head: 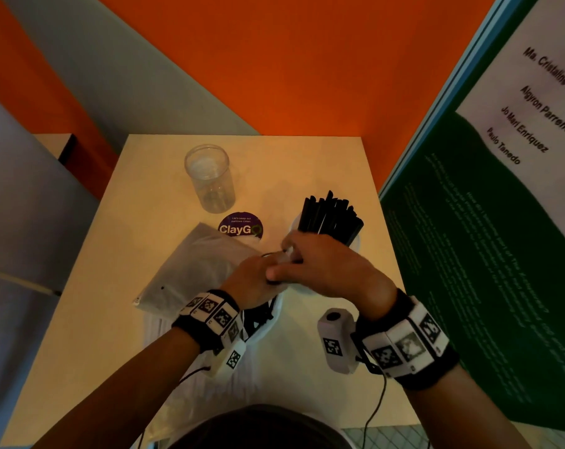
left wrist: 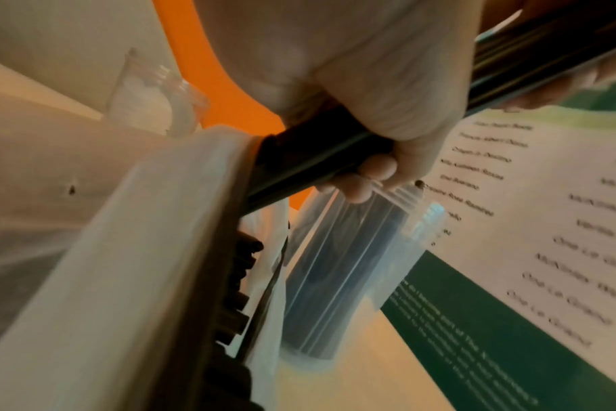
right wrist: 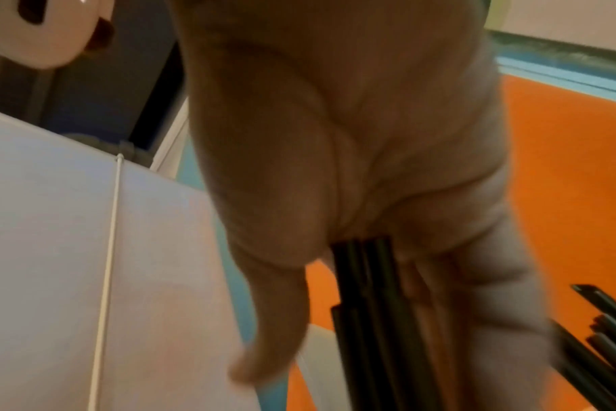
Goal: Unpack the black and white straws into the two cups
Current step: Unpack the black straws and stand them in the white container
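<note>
Black straws (left wrist: pixel 320 164) in both grips, bag (left wrist: pixel 151 250) beside

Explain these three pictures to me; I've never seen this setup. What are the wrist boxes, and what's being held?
No machine here: a person works bare-handed, wearing a small camera on each wrist and one on the head. The head view looks down on a table. The other two views look along each hand. On the table stand an empty cup, a second cup already holding black straws, and plastic bags. The left hand grips a bundle of black straws coming out of a bag. The right hand holds the same bundle further along.
</note>
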Motion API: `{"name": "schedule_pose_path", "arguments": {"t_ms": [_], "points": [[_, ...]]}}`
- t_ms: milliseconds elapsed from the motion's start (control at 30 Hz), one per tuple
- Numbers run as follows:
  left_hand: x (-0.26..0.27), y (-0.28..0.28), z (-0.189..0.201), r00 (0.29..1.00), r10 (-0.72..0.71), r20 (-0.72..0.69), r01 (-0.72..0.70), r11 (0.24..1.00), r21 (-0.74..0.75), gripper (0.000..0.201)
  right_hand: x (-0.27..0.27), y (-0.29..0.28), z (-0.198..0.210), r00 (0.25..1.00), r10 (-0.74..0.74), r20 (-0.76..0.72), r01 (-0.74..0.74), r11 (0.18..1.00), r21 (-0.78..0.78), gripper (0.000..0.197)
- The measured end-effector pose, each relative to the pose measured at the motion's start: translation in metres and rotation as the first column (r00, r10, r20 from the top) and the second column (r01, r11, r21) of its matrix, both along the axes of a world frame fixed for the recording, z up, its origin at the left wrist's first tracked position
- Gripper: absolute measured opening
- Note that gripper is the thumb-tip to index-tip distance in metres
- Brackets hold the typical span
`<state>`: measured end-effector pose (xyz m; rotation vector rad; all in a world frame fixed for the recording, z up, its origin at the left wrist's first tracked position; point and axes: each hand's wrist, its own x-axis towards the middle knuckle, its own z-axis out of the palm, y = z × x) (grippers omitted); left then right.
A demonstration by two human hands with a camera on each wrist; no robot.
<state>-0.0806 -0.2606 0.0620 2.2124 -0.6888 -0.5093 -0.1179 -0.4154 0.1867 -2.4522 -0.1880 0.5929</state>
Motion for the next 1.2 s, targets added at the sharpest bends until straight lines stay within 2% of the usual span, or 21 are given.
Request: {"name": "schedule_pose_path", "arguments": {"t_ms": [33, 100, 133, 200, 233, 267, 300, 367, 400, 433, 500, 567, 667, 733, 800, 867, 967, 1033, 1067, 1133, 1200], "points": [[0.0, 0.0, 0.003, 0.999, 0.05, -0.014, -0.051, 0.998, -0.035, 0.015, -0.002, -0.003, 0.001, 0.991, -0.099, 0.088, 0.088, 0.989, 0.119, 0.062], [0.003, -0.003, 0.006, 0.993, 0.116, -0.019, -0.117, 0.987, -0.106, 0.021, -0.005, -0.004, -0.001, 0.911, -0.27, 0.312, 0.158, 0.927, 0.341, 0.065], [0.004, -0.006, 0.011, 0.993, 0.121, 0.002, -0.12, 0.984, -0.133, 0.019, -0.006, -0.001, -0.006, 0.863, -0.317, 0.393, 0.143, 0.9, 0.412, 0.059], [0.002, -0.013, 0.02, 0.992, 0.123, 0.017, -0.117, 0.972, -0.202, 0.004, -0.009, 0.009, -0.016, 0.825, -0.33, 0.458, 0.097, 0.882, 0.461, 0.045], [0.002, -0.015, 0.021, 0.991, 0.13, 0.042, -0.118, 0.968, -0.222, 0.01, -0.01, 0.014, -0.02, 0.821, -0.348, 0.453, 0.087, 0.86, 0.503, 0.041], [0.002, -0.016, 0.022, 0.987, 0.15, 0.055, -0.135, 0.967, -0.218, 0.026, -0.011, 0.018, -0.023, 0.815, -0.395, 0.424, 0.088, 0.807, 0.584, 0.04], [0.001, -0.016, 0.024, 0.984, 0.173, 0.039, -0.16, 0.963, -0.218, 0.036, -0.011, 0.019, -0.025, 0.803, -0.459, 0.379, 0.084, 0.717, 0.692, 0.041], [0.001, -0.016, 0.024, 0.981, 0.196, -0.006, -0.192, 0.952, -0.239, 0.042, -0.013, 0.019, -0.026, 0.788, -0.553, 0.27, 0.056, 0.501, 0.864, 0.051], [0.001, -0.018, 0.025, 0.977, 0.211, -0.022, -0.21, 0.948, -0.24, 0.041, -0.013, 0.019, -0.026, 0.801, -0.555, 0.223, 0.052, 0.436, 0.898, 0.055], [0.001, -0.022, 0.032, 0.975, 0.219, -0.039, -0.222, 0.941, -0.256, 0.038, -0.014, 0.02, -0.027, 0.824, -0.533, 0.193, 0.057, 0.417, 0.907, 0.055], [0.002, -0.031, 0.047, 0.978, 0.176, -0.111, -0.206, 0.889, -0.41, 0.035, -0.013, 0.022, -0.024, 0.851, -0.49, 0.189, 0.075, 0.469, 0.88, 0.042], [0.006, -0.039, 0.057, 0.986, 0.09, -0.139, -0.152, 0.825, -0.545, 0.046, -0.01, 0.015, -0.013, 0.829, -0.517, 0.212, 0.097, 0.507, 0.857, 0.029], [0.017, -0.042, 0.059, 0.997, 0.078, -0.005, -0.072, 0.89, -0.45, 0.075, -0.001, -0.012, 0.012, 0.744, -0.607, 0.279, 0.062, 0.478, 0.876, 0.021], [0.025, -0.039, 0.054, 0.987, 0.14, 0.082, -0.096, 0.912, -0.399, 0.093, 0.005, -0.035, 0.025, 0.67, -0.675, 0.31, 0.033, 0.444, 0.895, 0.02], [0.032, -0.035, 0.047, 0.981, 0.171, 0.089, -0.125, 0.917, -0.38, 0.107, 0.01, -0.055, 0.028, 0.612, -0.722, 0.322, 0.042, 0.436, 0.899, 0.019], [0.037, -0.034, 0.038, 0.98, 0.187, 0.073, -0.154, 0.933, -0.324, 0.115, 0.016, -0.068, 0.016, 0.591, -0.748, 0.302, 0.118, 0.45, 0.885, 0.02], [0.046, -0.034, 0.023, 0.981, 0.19, 0.05, -0.172, 0.955, -0.243, 0.124, 0.022, -0.072, -0.021, 0.571, -0.787, 0.235, 0.332, 0.483, 0.81, 0.017], [0.052, -0.037, 0.014, 0.983, 0.18, 0.04, -0.168, 0.965, -0.199, 0.129, 0.025, -0.071, -0.05, 0.539, -0.809, 0.235, 0.486, 0.527, 0.697, 0.021], [0.055, -0.038, 0.011, 0.984, 0.175, 0.027, -0.168, 0.97, -0.178, 0.131, 0.026, -0.071, -0.062, 0.533, -0.8, 0.276, 0.543, 0.574, 0.613, 0.026], [0.062, -0.043, 0.005, 0.986, 0.168, 0.003, -0.166, 0.979, -0.122, 0.137, 0.026, -0.076, -0.079, 0.591, -0.736, 0.331, 0.58, 0.673, 0.459, 0.043], [0.073, -0.048, 0.001, 0.989, 0.147, -0.01, -0.147, 0.989, -0.031, 0.141, 0.021, -0.083, -0.089, 0.691, -0.681, 0.243, 0.542, 0.711, 0.449, 0.072]]}}
